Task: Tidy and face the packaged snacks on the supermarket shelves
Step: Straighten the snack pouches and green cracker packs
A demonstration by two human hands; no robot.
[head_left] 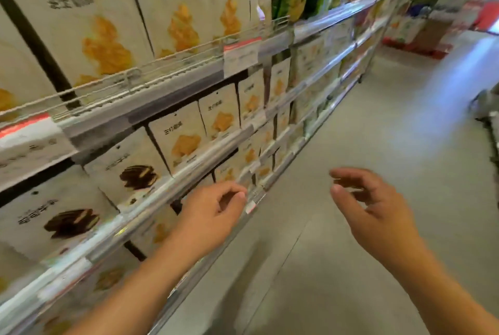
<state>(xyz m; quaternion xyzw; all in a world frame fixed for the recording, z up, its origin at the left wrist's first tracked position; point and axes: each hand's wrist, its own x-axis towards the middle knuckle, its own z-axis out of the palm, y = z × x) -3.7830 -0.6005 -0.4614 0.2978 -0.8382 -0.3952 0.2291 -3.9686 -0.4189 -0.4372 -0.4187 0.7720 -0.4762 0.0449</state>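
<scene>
While both forearms reach forward, left hand (pixel 213 210) loosely curled near shelf rail (pixel 151 199), right hand (pixel 372 205) likewise, grips empty.

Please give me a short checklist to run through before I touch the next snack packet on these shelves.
1. Left hand free: ok, fingers loosely curled, holding nothing.
2. Right hand free: ok, empty over the grey floor.
3. Cream packets with dark brown biscuit picture facing forward: ok.
4. Cream packets with orange snack picture upright: ok where visible.
5. White and red price tag on the upper shelf rail: in place; print cannot tell, blurred.
6. Packets on the lowest shelf near the left hand: cannot tell, blurred.
</scene>
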